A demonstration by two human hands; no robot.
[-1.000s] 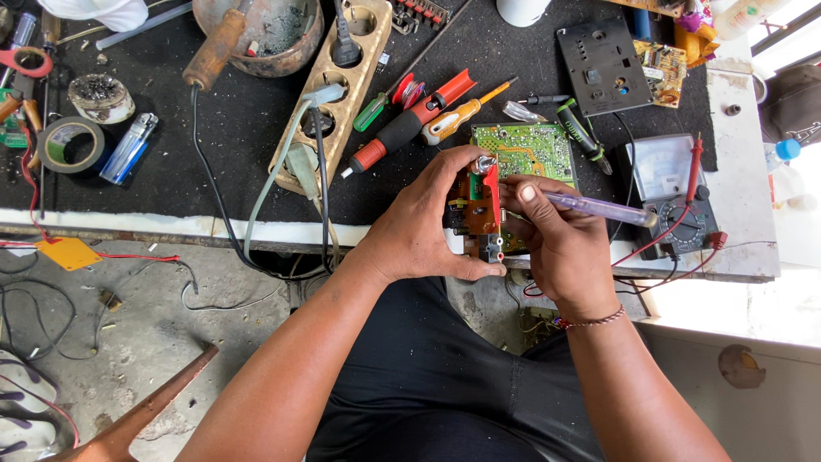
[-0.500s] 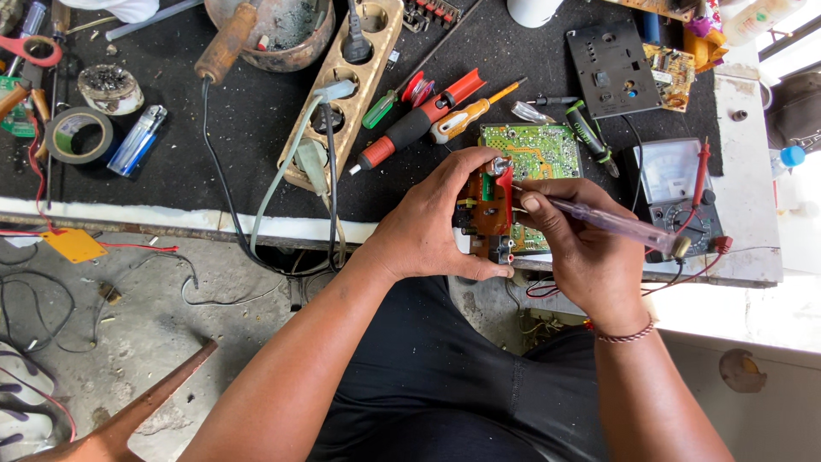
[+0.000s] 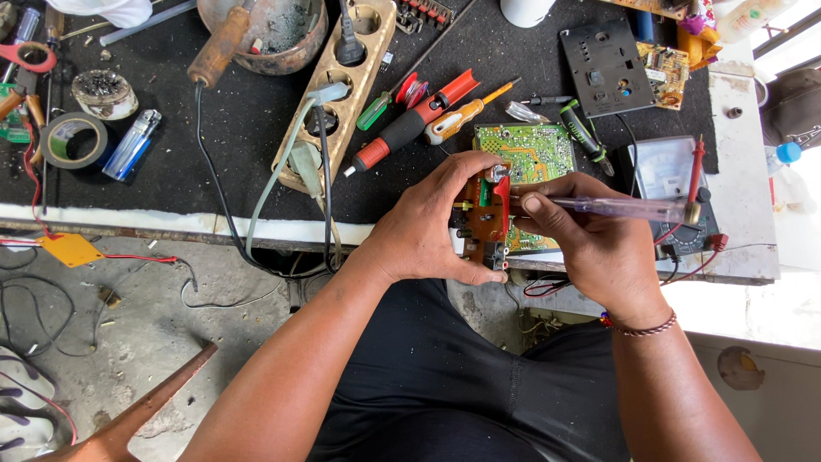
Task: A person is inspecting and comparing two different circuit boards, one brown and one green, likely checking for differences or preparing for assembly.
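your left hand (image 3: 423, 231) is closed round a small brown circuit board (image 3: 484, 221), thumb under its near end and fingers curled over the far end, holding it upright at the near edge of the black workbench (image 3: 256, 128). your right hand (image 3: 590, 244) pinches a clear-handled screwdriver (image 3: 620, 208) between thumb and fingers, its tip at the board's right side, the handle pointing right. just beyond the board lies a green circuit board (image 3: 526, 150). a multimeter (image 3: 671, 184) sits to the right. farther left lie a red and black screwdriver (image 3: 410, 124), a wooden power strip (image 3: 338, 90) and a roll of tape (image 3: 68, 139).
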